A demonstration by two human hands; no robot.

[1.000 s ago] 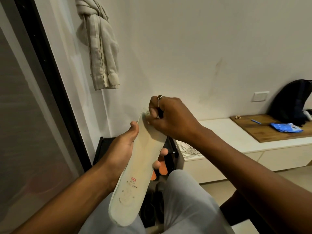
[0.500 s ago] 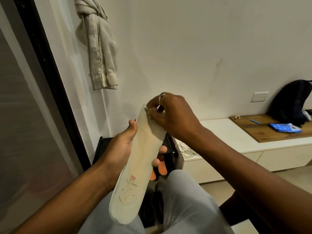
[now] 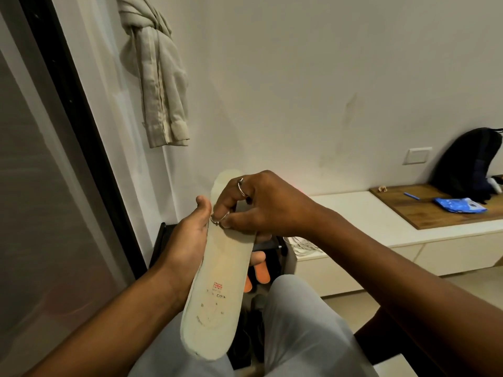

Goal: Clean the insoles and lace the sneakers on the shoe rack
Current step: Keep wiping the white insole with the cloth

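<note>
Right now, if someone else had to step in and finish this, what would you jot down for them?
Left hand: grips the insole along its left edge, toe end up, over the lap.
Right hand: fingers curled, fingertips pressed on the insole's printed face near mid-length. Whether they pinch a cloth cannot be told.
Shoe rack: behind the insole, mostly hidden; no sneakers plainly in view.
Done: nothing visibly finished.
Left: finish this insole, clean any others, lace the sneakers.
</note>
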